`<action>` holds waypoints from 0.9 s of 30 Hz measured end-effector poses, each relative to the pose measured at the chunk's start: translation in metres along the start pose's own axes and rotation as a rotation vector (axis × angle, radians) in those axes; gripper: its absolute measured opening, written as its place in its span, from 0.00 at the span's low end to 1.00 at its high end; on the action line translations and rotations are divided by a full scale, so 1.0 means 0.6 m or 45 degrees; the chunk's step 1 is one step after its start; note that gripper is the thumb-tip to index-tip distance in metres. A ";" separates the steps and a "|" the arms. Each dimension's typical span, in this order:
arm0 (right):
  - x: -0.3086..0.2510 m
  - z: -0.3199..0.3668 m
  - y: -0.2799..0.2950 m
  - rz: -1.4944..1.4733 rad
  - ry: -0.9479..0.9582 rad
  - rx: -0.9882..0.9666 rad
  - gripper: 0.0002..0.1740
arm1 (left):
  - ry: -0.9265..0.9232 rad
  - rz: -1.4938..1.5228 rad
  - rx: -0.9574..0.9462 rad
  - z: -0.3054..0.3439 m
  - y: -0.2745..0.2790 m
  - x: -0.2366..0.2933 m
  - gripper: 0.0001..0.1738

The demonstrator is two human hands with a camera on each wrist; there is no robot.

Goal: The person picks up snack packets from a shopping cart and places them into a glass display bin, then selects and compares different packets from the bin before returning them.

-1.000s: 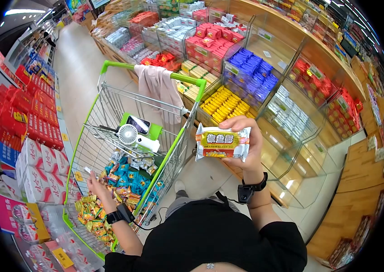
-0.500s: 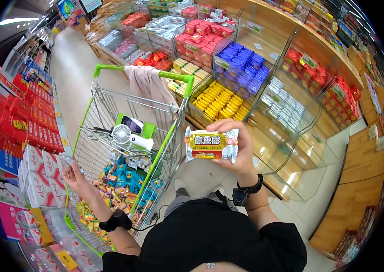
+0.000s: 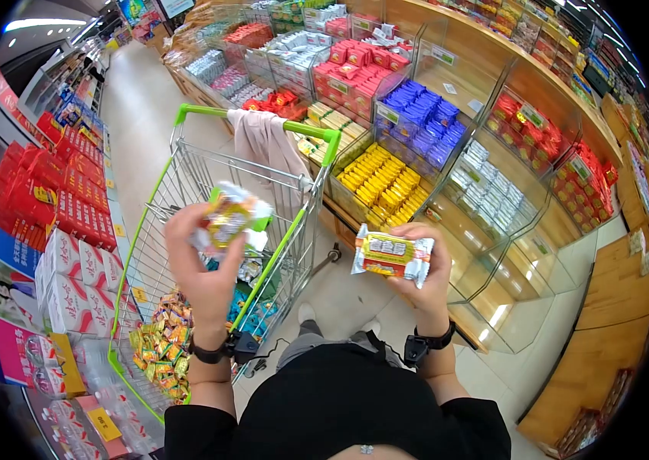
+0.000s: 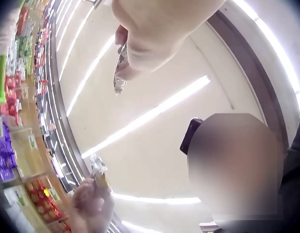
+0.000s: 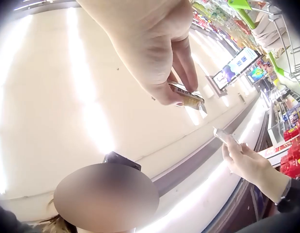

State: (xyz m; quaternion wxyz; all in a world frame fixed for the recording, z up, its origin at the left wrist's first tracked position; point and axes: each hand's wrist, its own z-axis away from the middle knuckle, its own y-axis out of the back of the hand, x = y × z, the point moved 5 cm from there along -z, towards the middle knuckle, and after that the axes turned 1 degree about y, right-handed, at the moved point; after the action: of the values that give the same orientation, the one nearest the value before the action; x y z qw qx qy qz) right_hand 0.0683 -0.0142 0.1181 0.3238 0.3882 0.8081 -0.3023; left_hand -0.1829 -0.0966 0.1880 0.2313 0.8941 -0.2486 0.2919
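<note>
Glossy crinkled packet (image 3: 234,215) pinched in left fingers (image 3: 179,238), flat rectangular packet (image 3: 392,255) gripped in right fingers (image 3: 438,257).

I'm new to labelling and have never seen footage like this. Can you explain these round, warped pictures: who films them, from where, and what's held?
No machine here: a person wears three small cameras. The large picture comes from the head camera, looking down at both hands. The left hand holds up a small packet, blurred; the right hand holds a yellow-labelled packet. In front stands a shopping cart with wrapped snacks in its basket and a cloth over its handle; beside it are clear shelf bins of coloured packets. The other two pictures come from the wrist cameras, which look up past each hand towards ceiling lights, showing the held packets edge-on from below.
</note>
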 end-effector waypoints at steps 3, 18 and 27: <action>-0.003 0.017 0.018 -0.002 -0.055 0.162 0.30 | -0.250 -0.198 -0.179 0.007 -0.037 0.045 0.26; -0.052 0.067 0.071 0.173 -0.042 0.329 0.29 | -0.067 0.408 -0.553 0.063 -0.137 0.076 0.28; -0.070 0.091 0.089 0.220 -0.104 0.364 0.42 | 0.841 1.110 -0.715 0.144 -0.216 0.008 0.20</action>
State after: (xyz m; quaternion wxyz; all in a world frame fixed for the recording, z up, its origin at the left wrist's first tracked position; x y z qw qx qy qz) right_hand 0.1487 -0.0451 0.1044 0.3229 0.4857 0.7066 -0.4006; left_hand -0.0693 -0.0467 0.0940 0.3821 0.4773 -0.5740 0.5447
